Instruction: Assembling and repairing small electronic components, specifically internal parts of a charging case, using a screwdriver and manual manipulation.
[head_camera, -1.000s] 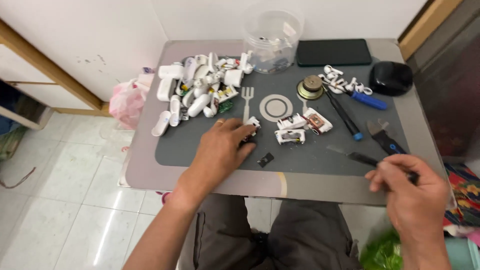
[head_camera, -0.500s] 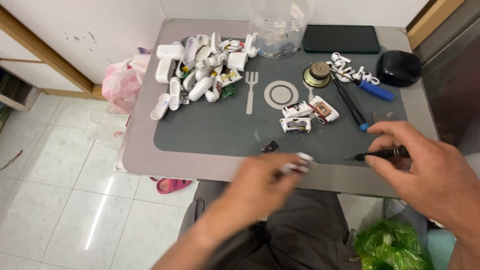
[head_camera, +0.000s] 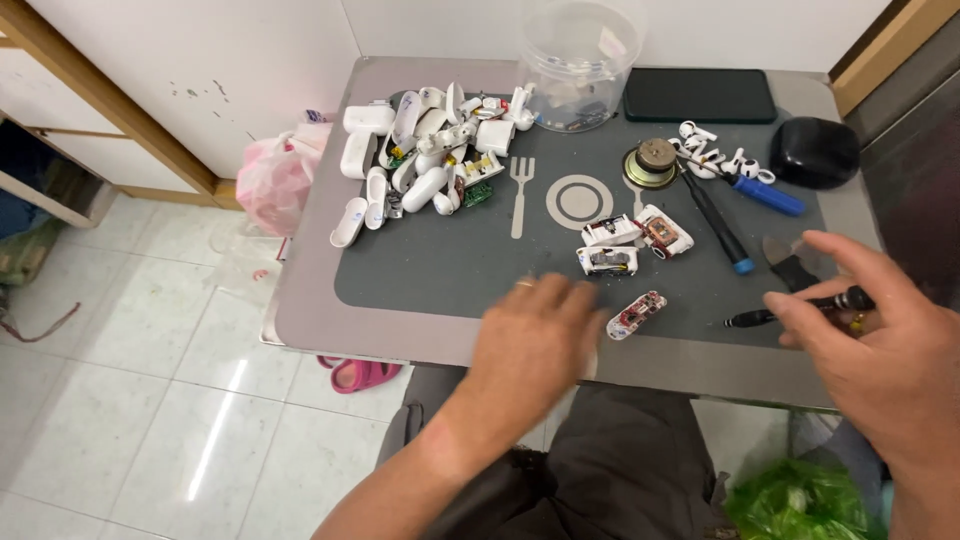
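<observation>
Head view: the left hand is blurred, palm down over the near edge of the grey mat, fingers loosely curled; whether it pinches anything I cannot tell. A small red circuit board lies just beside it on the mat. The right hand pinches a slim black screwdriver between thumb and fingers, tip aimed toward the board, likely held ready for fine work. Two opened white casings sit just beyond. A heap of white earbud cases lies at the far left, apart from the working area.
</observation>
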